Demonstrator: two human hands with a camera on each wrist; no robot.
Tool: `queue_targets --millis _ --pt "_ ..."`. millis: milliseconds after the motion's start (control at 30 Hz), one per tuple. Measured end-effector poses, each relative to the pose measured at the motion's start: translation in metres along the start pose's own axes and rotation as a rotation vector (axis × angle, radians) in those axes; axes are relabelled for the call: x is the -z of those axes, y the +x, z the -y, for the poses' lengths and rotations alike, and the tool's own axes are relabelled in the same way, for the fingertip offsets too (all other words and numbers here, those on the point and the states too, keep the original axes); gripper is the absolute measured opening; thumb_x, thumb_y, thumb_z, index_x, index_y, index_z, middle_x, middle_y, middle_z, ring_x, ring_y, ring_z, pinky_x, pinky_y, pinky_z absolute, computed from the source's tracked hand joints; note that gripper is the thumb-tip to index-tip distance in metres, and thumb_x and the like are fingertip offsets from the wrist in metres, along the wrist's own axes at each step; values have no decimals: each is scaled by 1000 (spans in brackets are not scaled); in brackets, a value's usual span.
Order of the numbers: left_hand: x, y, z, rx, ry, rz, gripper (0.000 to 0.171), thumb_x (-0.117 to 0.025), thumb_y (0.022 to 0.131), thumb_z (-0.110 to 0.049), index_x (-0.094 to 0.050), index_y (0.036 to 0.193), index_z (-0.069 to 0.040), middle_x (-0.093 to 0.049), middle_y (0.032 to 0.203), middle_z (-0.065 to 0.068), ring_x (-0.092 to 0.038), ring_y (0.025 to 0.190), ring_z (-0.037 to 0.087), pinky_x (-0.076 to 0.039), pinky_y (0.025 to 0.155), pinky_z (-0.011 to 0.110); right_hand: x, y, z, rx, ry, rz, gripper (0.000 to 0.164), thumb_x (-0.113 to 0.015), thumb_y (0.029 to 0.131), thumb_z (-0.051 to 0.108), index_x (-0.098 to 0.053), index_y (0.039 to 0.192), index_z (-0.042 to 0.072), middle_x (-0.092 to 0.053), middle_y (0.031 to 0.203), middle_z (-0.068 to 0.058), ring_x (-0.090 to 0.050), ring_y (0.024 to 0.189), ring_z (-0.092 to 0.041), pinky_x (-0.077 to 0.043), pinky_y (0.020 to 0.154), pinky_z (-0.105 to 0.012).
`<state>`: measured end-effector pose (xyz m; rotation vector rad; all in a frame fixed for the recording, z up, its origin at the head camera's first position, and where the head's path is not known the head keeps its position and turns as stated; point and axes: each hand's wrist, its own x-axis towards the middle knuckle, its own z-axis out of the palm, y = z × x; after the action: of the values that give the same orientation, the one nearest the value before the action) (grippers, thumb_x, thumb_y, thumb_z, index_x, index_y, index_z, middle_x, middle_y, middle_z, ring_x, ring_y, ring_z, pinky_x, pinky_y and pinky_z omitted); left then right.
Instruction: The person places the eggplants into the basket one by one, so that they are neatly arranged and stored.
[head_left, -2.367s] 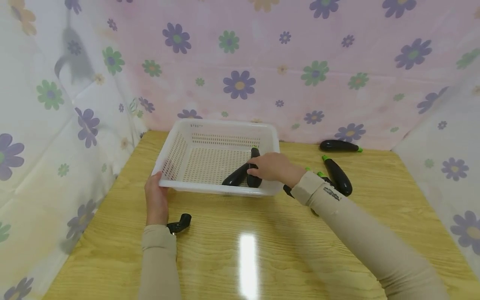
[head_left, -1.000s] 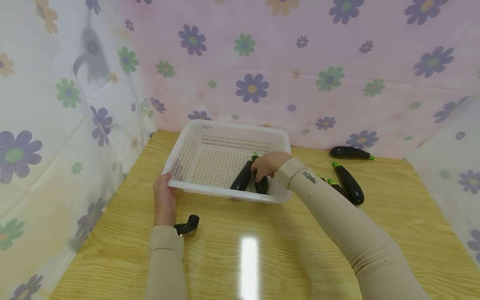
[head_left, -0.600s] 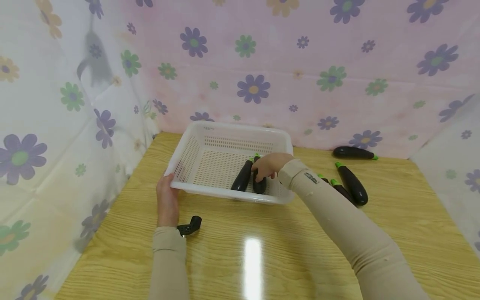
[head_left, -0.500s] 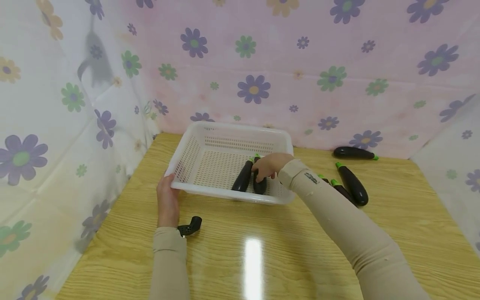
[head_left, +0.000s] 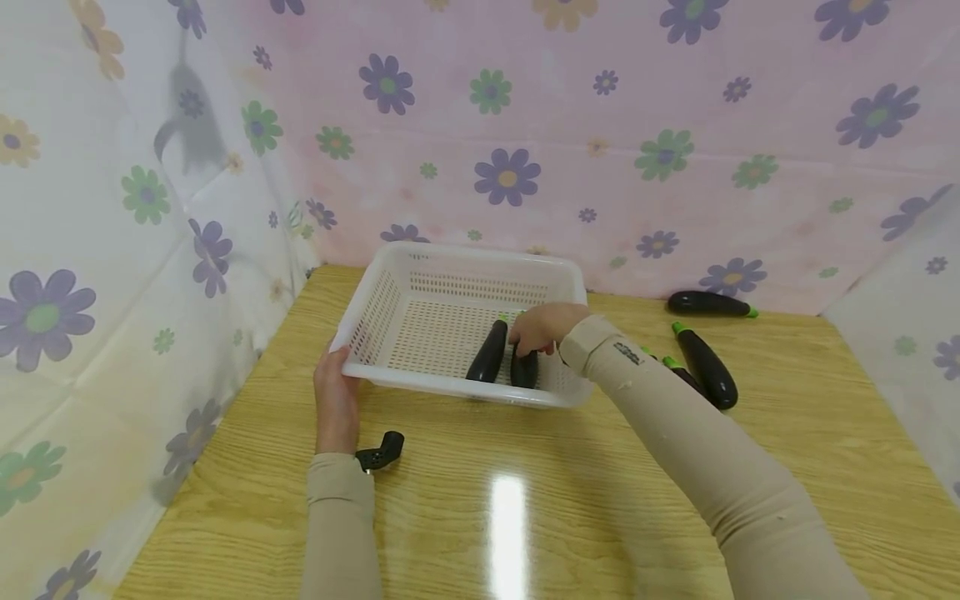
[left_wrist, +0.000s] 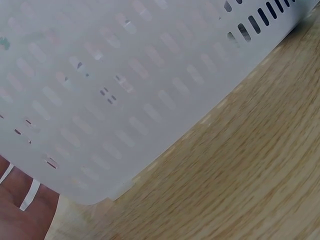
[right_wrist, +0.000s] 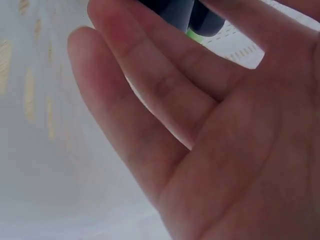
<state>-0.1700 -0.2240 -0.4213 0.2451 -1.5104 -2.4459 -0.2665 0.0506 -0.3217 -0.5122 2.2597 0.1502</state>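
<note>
A white plastic basket (head_left: 450, 385) with slotted walls stands on the table. My left hand (head_left: 336, 404) grips its near left corner, thumb at the rim; the left wrist view shows part of that hand (left_wrist: 25, 205) against the outer wall. Inside the basket, two dark eggplants with green stems lie side by side at the right. My right hand (head_left: 546, 327) pinches the right eggplant (head_left: 524, 371) from above, hiding its middle. The left eggplant (head_left: 489, 354) lies just beside it. In the right wrist view, the outer fingers (right_wrist: 115, 105) of the right hand extend, holding nothing.
Right of the basket, several more eggplants lie on the wooden table (head_left: 810, 433): one eggplant (head_left: 708, 303) by the back cloth, another eggplant (head_left: 707, 367) nearer, and others partly behind my right sleeve. A black device (head_left: 381, 452) sits at my left wrist. Flowered cloth (head_left: 420, 183) surrounds the table.
My right hand and the right eggplant have shifted slightly right over the last half second. Earlier, the two eggplants lay at a wider angle, nearly touching. My left hand keeps the same corner.
</note>
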Motion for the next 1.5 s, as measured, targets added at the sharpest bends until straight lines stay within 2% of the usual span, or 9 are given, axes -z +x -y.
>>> queue_targets --millis 100,300,433,600,833,933,1167,1367,1500 --pt "0 0 3 -9 11 9 41 -41 93 -22 -43 133 -13 -41 134 5 -39 121 19 -27 101 34 -2 0 -3 -23 61 -15 53 -51 90 28 -32 139 23 -54 112 -2 -56 79 -17 -44 58 -27" --pt "-1 -4 6 15 33 3 40 -40 93 -22 -43 132 -14 -42 133 4 -41 120 19 -28 100 34 -3 -3 -13 -2 174 -82 56 -51 90 28 -29 140 20 -57 92 -8 -54 71 -19 -43 56 -28" --pt "-2 -7 7 37 41 -2 40 -41 93 -23 -44 132 -13 -42 133 4 -40 119 18 -28 100 34 0 -7 -18 36 156 -120 54 -51 90 30 -32 139 16 -58 97 -9 -57 76 -21 -47 62 -32" --pt "0 -7 10 26 40 -7 40 -41 93 -23 -44 132 -13 -41 133 4 -39 120 17 -28 101 33 3 -12 -23 61 150 -139 54 -52 90 27 -32 138 13 -58 100 -9 -57 75 -20 -47 60 -30" --pt "1 -8 11 37 43 -10 40 -42 93 -25 -45 131 -13 -42 133 2 -40 120 16 -27 101 32 0 -18 -28 79 139 -140 54 -53 89 27 -34 138 14 -60 103 -10 -59 83 -23 -47 64 -33" --pt "-1 -7 10 45 44 4 41 -43 93 -26 -45 131 -13 -41 133 2 -39 121 15 -27 102 31 -1 -24 -29 93 103 -176 50 -52 90 29 -37 135 14 -61 102 -9 -60 82 -23 -46 64 -32" --pt "0 -4 4 21 -8 10 41 -41 94 -23 -43 131 -8 -40 134 5 -37 122 16 -27 102 28 -5 -44 -27 181 14 -286 44 -49 91 31 -44 131 13 -57 109 -5 -55 96 -19 -43 82 -39" --pt "1 -2 2 39 3 9 42 -41 93 -24 -42 131 -8 -40 134 6 -37 121 16 -27 101 29 -14 -62 -32 191 -33 -370 43 -49 91 33 -45 130 17 -59 98 -1 -55 82 -14 -45 69 -34" --pt "2 0 2 26 -4 6 42 -40 93 -23 -41 132 -7 -39 134 6 -37 121 16 -26 102 30 -16 -73 -43 229 13 -442 43 -49 91 34 -45 131 18 -59 100 0 -56 84 -14 -45 74 -34"
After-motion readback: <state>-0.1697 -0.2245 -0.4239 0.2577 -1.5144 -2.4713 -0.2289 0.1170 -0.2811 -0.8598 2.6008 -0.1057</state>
